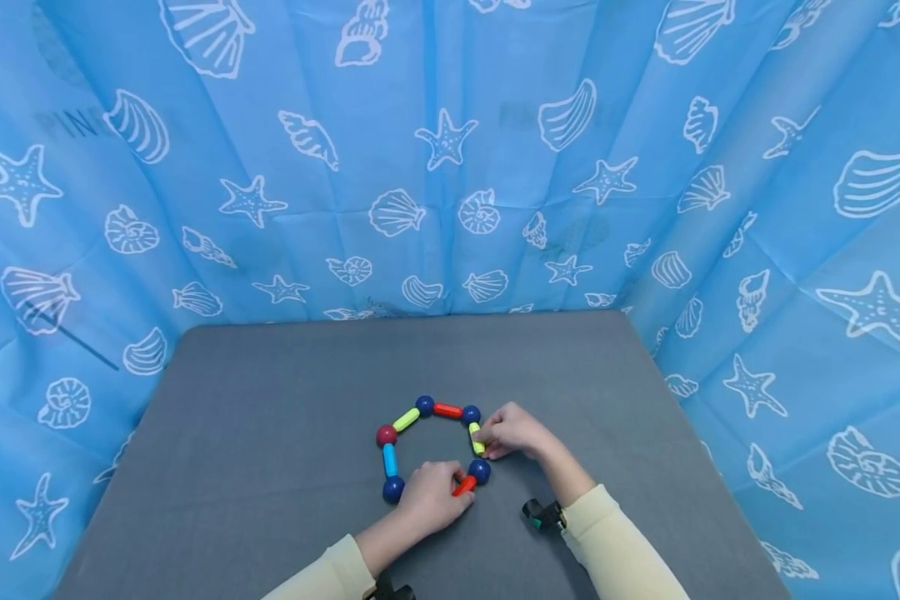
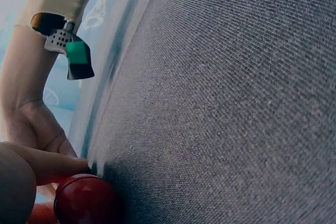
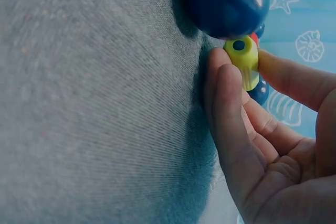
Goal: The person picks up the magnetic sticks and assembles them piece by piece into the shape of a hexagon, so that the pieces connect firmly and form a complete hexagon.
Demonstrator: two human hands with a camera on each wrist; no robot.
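Magnetic rods and balls form a ring on the grey table. In the head view my left hand (image 1: pixel 431 498) pinches a red rod (image 1: pixel 464 485), whose far end meets a blue ball (image 1: pixel 479 472). The rod's rounded red end (image 2: pixel 86 200) shows close up in the left wrist view. My right hand (image 1: pixel 512 432) pinches a yellow-green rod (image 1: pixel 477 438) between thumb and fingers. That rod's upper end joins another blue ball (image 1: pixel 471 414). Its lower end, with a dark magnet dot visible in the right wrist view, stands slightly apart from the near blue ball (image 3: pixel 228 3).
Round the ring's far and left sides run a red rod (image 1: pixel 447 410), a blue ball (image 1: pixel 424 405), a yellow-green rod (image 1: pixel 406 419), a red ball (image 1: pixel 386 435), a light-blue rod (image 1: pixel 389 458) and a blue ball (image 1: pixel 393 488). A blue shell-print curtain (image 1: pixel 435 242) surrounds the table (image 1: pixel 270 400).
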